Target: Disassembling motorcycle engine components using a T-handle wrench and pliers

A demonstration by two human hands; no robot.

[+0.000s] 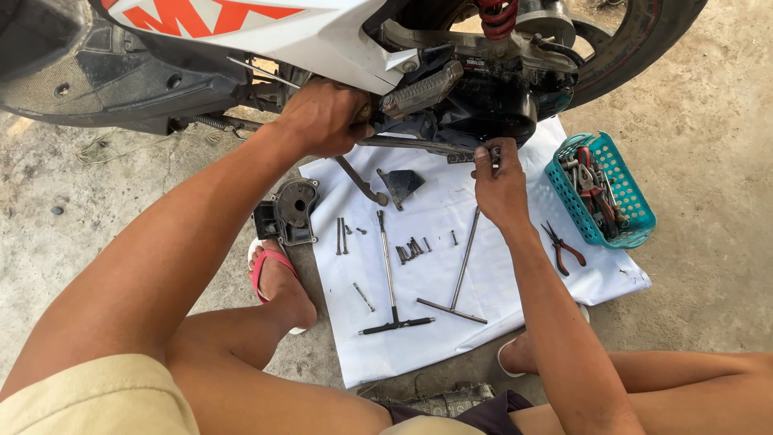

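Observation:
My left hand [326, 117] grips a part under the white and orange scooter body [266, 28], beside the ridged metal footpeg [420, 90]. My right hand [501, 184] pinches the end of a small wrench [473, 155] held against the black engine case [491, 109]. Below my hands a white sheet [515, 282] carries two long T-handle wrenches [392, 274] [460, 278], several loose bolts [411, 248], a kick lever [361, 184] and a dark bracket [400, 185]. A black engine cover [288, 212] lies at the sheet's left edge.
A teal plastic basket [636, 217] full of hand tools stands at the right on the sheet, with red-handled pliers [562, 246] beside it. The rear tyre [644, 36] is at top right. My feet in sandals [278, 282] rest on concrete ground [708, 274].

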